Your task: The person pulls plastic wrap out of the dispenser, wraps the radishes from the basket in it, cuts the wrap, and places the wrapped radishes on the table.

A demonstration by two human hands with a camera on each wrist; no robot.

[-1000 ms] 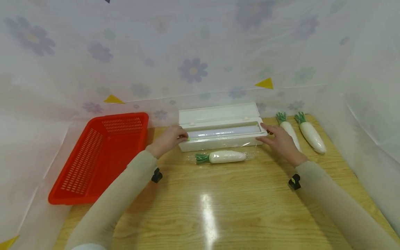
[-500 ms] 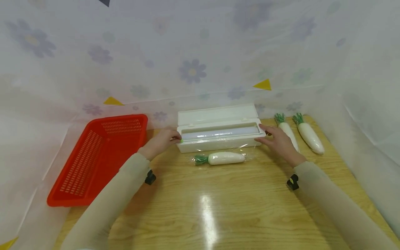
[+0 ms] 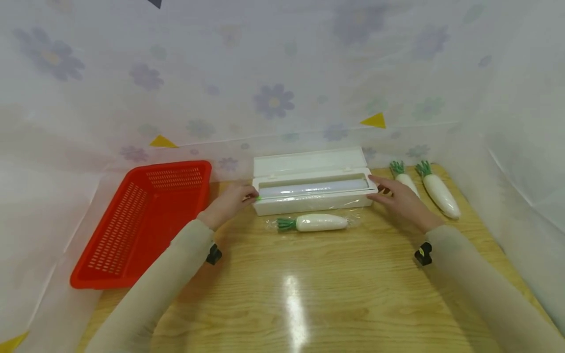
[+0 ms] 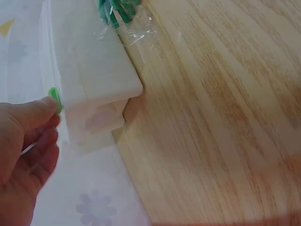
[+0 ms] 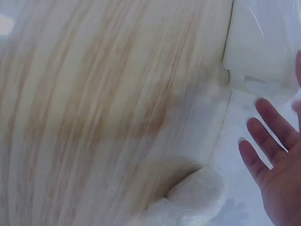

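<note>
A white plastic-wrap dispenser box (image 3: 313,202) stands at the back of the table with its lid (image 3: 309,163) raised and a roll of plastic wrap (image 3: 313,188) inside. My left hand (image 3: 231,201) is at the box's left end, pinching a small green slider (image 4: 55,100) between thumb and fingers. At the right end my right hand (image 3: 399,200) holds the box with thumb and index finger; its other fingers are spread in the right wrist view. In front of the box lies a white radish with green leaves (image 3: 321,222), with clear film over it.
A red perforated basket (image 3: 145,230) stands at the left. Two more white radishes, one nearer (image 3: 407,183) and one farther right (image 3: 441,196), lie beyond my right hand. Flowered white sheeting (image 3: 282,68) rises behind the wooden table (image 3: 344,284).
My left hand has slid a little left with the green slider, to the box's left end. The right hand stays at the box's right end. The box has hardly moved.
</note>
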